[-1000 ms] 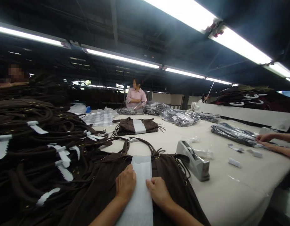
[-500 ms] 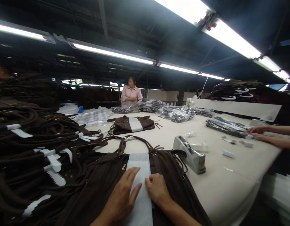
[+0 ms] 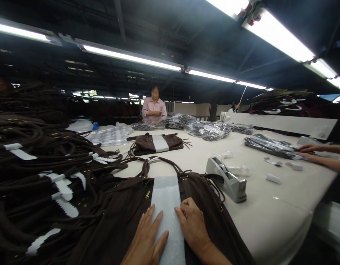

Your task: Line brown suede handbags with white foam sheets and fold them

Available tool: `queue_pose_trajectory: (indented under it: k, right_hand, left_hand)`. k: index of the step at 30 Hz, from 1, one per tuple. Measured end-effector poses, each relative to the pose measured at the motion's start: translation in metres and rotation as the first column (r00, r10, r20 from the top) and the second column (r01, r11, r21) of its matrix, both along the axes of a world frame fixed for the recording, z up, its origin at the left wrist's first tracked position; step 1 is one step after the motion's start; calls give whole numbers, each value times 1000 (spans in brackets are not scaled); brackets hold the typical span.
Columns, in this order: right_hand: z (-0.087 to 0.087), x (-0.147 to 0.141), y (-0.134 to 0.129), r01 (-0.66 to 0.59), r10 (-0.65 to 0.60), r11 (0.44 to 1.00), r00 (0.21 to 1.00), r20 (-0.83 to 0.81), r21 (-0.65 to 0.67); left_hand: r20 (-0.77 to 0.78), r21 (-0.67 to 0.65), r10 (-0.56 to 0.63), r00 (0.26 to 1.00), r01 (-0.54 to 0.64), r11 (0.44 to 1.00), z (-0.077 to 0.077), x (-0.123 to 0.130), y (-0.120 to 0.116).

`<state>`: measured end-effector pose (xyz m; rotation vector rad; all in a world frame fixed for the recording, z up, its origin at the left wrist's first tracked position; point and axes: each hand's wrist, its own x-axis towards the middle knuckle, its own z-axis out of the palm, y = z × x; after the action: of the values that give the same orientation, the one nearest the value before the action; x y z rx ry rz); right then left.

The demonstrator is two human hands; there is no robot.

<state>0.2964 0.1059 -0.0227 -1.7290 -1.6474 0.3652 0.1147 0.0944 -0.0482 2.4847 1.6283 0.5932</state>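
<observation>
A dark brown handbag (image 3: 125, 209) lies flat before me, its handles stretched toward the far side. Down its middle runs a white packing strip (image 3: 167, 195), which looks like thin foam or paper. My left hand (image 3: 147, 235) rests on the strip's left side, fingers stretched out and spread. At the strip's right edge, my right hand (image 3: 193, 224) is closed, thumb and forefinger pinched at the border. A gold zip pull (image 3: 147, 194) shows left of the strip. To the right of the bag stands a grey tape dispenser (image 3: 226, 180).
Brown bags with white-wrapped handles (image 3: 62, 184) are heaped at left. Beyond lies another strip-wrapped bag (image 3: 158, 142). Plastic-wrapped bags (image 3: 208, 129) sit farther back. A co-worker (image 3: 154, 106) stands across the table; another person's hands (image 3: 310, 151) touch a wrapped bag (image 3: 269, 143) at right.
My left hand has flattened onto the strip and sits lower. My right hand stays closed at the strip's edge. The view has shifted slightly, and the co-worker's arms are now folded.
</observation>
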Motion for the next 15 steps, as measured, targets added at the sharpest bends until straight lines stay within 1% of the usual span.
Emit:
queue_pose_trajectory:
  k: [4, 6, 9, 12, 15]
  right_hand:
    - [-7, 2, 5, -30, 26, 999, 994, -110, -41]
    - [-9, 2, 7, -55, 45, 997, 987, -155, -61]
    - [-8, 1, 11, -64, 46, 993, 984, -174, -101]
    - [-6, -3, 14, -30, 21, 994, 996, -85, -108]
    - [-3, -9, 15, 8, -1, 996, 996, 87, -84]
  left_hand:
    - [-50, -54, -35, 998, 32, 998, 4, -2, 0]
    - [-75, -40, -20, 997, 17, 999, 5, -2, 1]
    - [-124, -52, -30, 992, 23, 998, 11, 1, 3]
    - [-193, -162, -63, 979, 31, 986, 25, 8, 6]
    - [-247, -244, -84, 965, 22, 969, 38, 14, 14]
